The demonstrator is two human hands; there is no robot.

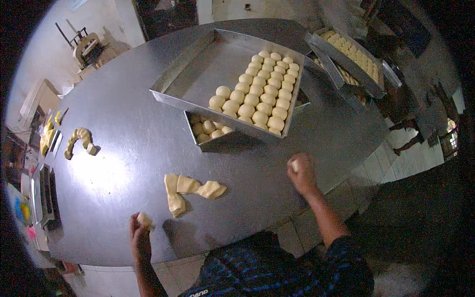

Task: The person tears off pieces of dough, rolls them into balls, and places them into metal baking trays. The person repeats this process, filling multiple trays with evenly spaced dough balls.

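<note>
My left hand [136,234] is closed around a piece of dough [144,220] near the front edge of the metal table. Over the table's right front side, my right hand [303,173] curls around another small dough piece [295,166], mostly hidden by the fingers. Between the hands lie several cut dough pieces [188,184], touching one another in a bent row. Beyond them a large metal tray [178,98] rests at an angle on a lower tray [195,139]. Rows of round dough balls [256,89] fill the upper tray's right part; its left part is bare.
A curved chain of dough pieces [82,138] lies on the left of the steel table [122,96]. Stacked trays of dough [350,55] stand at the far right. A digital-scale-like metal device [45,193] sits at the left edge, and a hand-levered machine [87,48] stands behind.
</note>
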